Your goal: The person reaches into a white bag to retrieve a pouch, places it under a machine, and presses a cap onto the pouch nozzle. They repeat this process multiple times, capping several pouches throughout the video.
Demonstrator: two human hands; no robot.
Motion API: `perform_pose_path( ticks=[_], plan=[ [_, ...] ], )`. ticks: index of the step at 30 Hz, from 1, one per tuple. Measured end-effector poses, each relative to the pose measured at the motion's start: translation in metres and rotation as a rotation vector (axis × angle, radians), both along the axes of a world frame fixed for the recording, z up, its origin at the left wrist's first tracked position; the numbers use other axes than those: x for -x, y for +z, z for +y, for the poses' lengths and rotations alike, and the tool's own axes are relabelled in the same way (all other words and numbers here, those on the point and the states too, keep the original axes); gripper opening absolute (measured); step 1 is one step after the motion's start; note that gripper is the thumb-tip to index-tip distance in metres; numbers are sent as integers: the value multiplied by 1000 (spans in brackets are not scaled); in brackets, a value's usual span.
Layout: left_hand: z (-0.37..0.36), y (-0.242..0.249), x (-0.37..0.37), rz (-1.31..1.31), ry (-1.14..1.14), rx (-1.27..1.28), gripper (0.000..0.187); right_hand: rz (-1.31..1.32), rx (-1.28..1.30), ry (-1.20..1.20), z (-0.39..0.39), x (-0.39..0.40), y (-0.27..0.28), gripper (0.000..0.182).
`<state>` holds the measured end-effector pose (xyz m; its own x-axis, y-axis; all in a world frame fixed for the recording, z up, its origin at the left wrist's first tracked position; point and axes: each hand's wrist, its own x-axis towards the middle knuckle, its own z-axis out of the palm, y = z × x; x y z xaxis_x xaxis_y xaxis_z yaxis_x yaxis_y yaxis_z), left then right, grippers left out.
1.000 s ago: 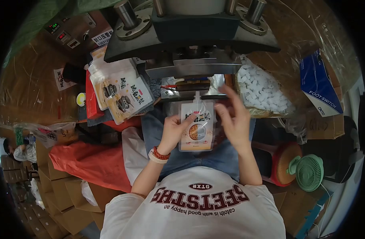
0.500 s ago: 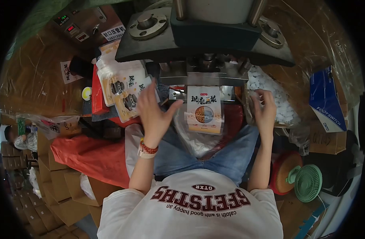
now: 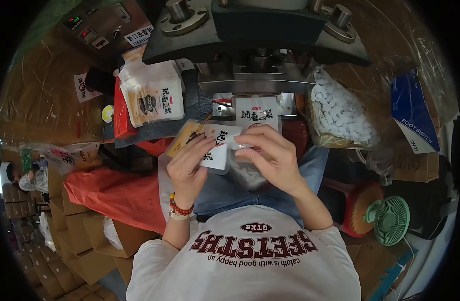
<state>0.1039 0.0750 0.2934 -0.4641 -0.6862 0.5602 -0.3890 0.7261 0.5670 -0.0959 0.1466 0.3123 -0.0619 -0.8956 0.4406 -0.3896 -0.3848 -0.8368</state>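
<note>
My left hand (image 3: 189,163) is closed around printed pouches (image 3: 224,131), white and yellow with black characters, held over my lap. At the pouches' right edge, my right hand (image 3: 275,156) pinches a small whitish plastic piece (image 3: 239,147) between thumb and fingers; its shape is mostly hidden. Behind the hands another printed pouch (image 3: 256,108) lies under the press (image 3: 262,79), its lower part covered by my right hand. A stack of similar pouches (image 3: 152,103) rests to the left.
On the right stands a box of small white plastic pieces (image 3: 340,113), beside a blue foot switch box (image 3: 413,118). A green fan (image 3: 392,220) is at lower right. A control box (image 3: 102,30) sits at upper left, and cardboard boxes (image 3: 72,220) stand at lower left.
My left hand has come away from the stack with pouches in its grip. My right hand has moved left from the box of white pieces and now meets it at the pouches' edge.
</note>
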Motion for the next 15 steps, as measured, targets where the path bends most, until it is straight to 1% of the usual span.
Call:
perform_pose_path(
  ticks=[1,3,5,7,8,9,10,11,12,13,14,15],
  plan=[
    [2,8,-1,3,-1,4,46,3,4,-1,2,3,4,28],
    [6,20,-2,-169,-101,99,47,421,196,54,8,14,19,28],
    [7,22,0,-181,-131,112,47,469,212,75,16,17,30,30],
    [9,19,9,-99,-222,-106,36,518,222,92,17,21,31,33],
    [8,4,14,-96,-226,-106,36,498,216,17,12,24,27,35],
    [4,-22,20,-101,-252,-449,25,477,212,-56,10,26,25,36],
    [1,-41,27,-105,-272,-792,16,480,214,-56,10,29,25,36],
    [1,-49,39,-104,-273,-786,16,418,175,-170,12,37,26,37],
    [2,-56,53,136,-264,-1021,15,356,134,-285,15,46,27,38],
    [0,-53,64,385,-252,-1249,22,332,150,-340,19,57,34,37],
    [-8,-45,68,414,-267,-1328,24,343,114,-417,25,69,38,36],
    [-15,-40,74,415,-269,-1325,24,354,77,-493,30,81,40,34]
  ],
)
